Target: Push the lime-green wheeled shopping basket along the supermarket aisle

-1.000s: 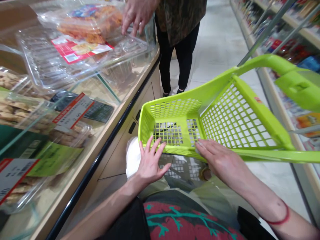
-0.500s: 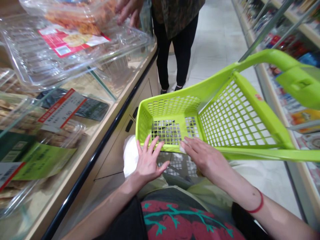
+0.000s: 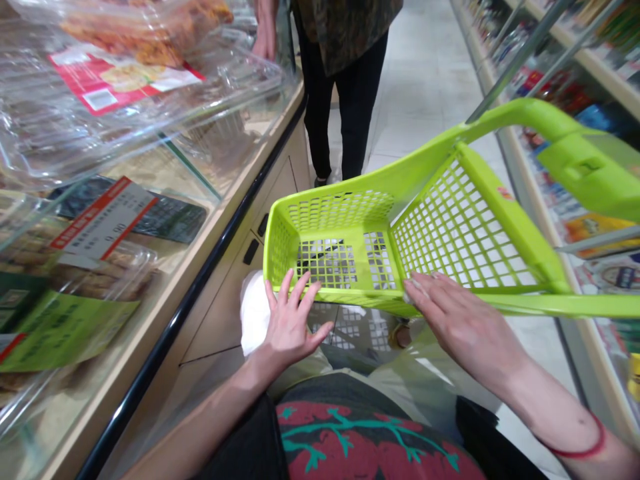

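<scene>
A bright green plastic shopping basket (image 3: 345,297) with a grid of holes lies across the middle, its handle at the upper right. Nothing but the grid bottom shows inside it. My left hand (image 3: 291,323) has its fingers spread, with the fingertips at the basket's near rim, left part. Farther right on the same rim, my right hand (image 3: 445,313) is closed, pressing a small white wad, perhaps tissue or cloth, against the rim. A red cord circles my right wrist.
Left stands a glass-fronted counter with a black rail (image 3: 200,287), packaged food and price tags (image 3: 105,220). A person in black trousers (image 3: 345,107) stands ahead, one hand at the counter. Stocked shelves (image 3: 560,200) line the right. A white bag (image 3: 254,313) hangs below the basket's left end.
My right hand has slid right along the near rim with the white wad. My left hand is still spread at the rim. The person's hand has drawn back from the food trays.
</scene>
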`<action>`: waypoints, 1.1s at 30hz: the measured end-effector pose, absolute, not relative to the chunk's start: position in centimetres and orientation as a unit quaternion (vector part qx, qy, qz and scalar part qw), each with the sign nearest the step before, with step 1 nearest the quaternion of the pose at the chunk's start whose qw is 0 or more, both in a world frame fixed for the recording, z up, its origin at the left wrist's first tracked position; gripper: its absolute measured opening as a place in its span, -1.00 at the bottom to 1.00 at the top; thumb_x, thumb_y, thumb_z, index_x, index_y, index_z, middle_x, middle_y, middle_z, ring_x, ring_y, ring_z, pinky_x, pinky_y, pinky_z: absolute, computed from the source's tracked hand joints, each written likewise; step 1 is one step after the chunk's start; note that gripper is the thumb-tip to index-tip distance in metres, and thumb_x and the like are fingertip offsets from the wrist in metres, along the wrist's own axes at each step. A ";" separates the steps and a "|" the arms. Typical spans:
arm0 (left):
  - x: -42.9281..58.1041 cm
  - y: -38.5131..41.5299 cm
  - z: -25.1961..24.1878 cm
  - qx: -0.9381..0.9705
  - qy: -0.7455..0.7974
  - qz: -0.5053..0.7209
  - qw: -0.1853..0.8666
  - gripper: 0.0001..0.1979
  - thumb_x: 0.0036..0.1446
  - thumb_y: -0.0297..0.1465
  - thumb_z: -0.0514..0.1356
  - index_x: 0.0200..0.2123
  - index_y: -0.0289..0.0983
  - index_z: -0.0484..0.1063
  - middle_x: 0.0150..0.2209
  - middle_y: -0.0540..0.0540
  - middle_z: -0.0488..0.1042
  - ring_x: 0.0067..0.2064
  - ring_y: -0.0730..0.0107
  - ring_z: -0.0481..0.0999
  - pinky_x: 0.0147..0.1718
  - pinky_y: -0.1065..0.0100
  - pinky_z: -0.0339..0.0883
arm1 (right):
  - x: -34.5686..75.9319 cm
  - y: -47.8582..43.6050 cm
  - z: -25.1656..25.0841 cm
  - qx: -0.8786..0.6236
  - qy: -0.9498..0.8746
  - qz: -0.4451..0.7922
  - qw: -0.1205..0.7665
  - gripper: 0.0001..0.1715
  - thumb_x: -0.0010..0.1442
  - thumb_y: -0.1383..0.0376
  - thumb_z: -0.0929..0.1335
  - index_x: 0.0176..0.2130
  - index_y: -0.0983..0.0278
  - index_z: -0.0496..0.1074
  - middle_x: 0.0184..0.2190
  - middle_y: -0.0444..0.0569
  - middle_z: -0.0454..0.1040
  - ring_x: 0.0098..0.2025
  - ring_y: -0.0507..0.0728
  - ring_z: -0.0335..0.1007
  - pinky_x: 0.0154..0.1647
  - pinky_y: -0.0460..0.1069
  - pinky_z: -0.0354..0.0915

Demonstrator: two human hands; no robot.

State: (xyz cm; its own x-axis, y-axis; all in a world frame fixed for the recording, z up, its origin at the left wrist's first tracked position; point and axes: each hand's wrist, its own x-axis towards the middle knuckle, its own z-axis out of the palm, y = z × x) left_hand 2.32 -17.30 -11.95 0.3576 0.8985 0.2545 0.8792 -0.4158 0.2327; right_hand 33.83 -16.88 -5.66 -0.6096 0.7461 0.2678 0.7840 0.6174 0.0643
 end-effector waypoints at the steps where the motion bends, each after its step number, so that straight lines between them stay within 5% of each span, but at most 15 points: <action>1: 2.3 -17.3 -11.9 0.824 0.539 0.173 0.027 -0.31 0.12 -0.10 0.24 0.26 -0.22 0.18 0.29 -0.33 0.24 0.40 -0.26 -0.02 0.28 -0.42 -0.41 | 32.4 -16.7 -5.8 -0.423 -0.895 -0.084 0.111 -0.42 0.26 0.55 0.21 0.24 0.39 0.29 0.16 0.25 0.43 0.21 0.29 0.36 0.26 0.27 0.29; 8: 2.3 -17.1 -12.0 0.825 0.537 0.178 0.017 -0.34 0.14 -0.11 0.23 0.23 -0.24 0.19 0.29 -0.33 0.24 0.40 -0.25 -0.02 0.28 -0.42 -0.38 | 25.5 -15.4 -6.6 -0.412 -0.893 -0.085 0.158 -0.55 0.22 0.57 0.23 0.07 0.47 0.44 0.05 0.26 0.52 0.09 0.26 0.47 0.19 0.19 0.38; 26: 2.0 -16.9 -12.1 0.824 0.539 0.173 0.018 -0.34 0.13 -0.13 0.24 0.24 -0.20 0.19 0.29 -0.33 0.24 0.40 -0.25 -0.02 0.28 -0.43 -0.31 | 40.1 -18.4 -2.1 -0.464 -0.871 -0.083 0.138 -0.28 0.31 0.46 0.26 0.38 0.12 0.11 0.22 0.06 0.39 0.17 0.31 0.41 0.32 0.26 0.23; 33: 2.2 -17.0 -12.0 0.827 0.535 0.173 0.017 -0.30 0.13 -0.11 0.22 0.27 -0.22 0.16 0.30 -0.34 0.23 0.40 -0.27 -0.03 0.27 -0.44 -0.35 | 36.8 -17.4 -4.8 -0.451 -0.878 -0.099 0.129 -0.42 0.26 0.56 0.22 0.22 0.29 0.34 0.16 0.14 0.44 0.16 0.27 0.43 0.24 0.26 0.33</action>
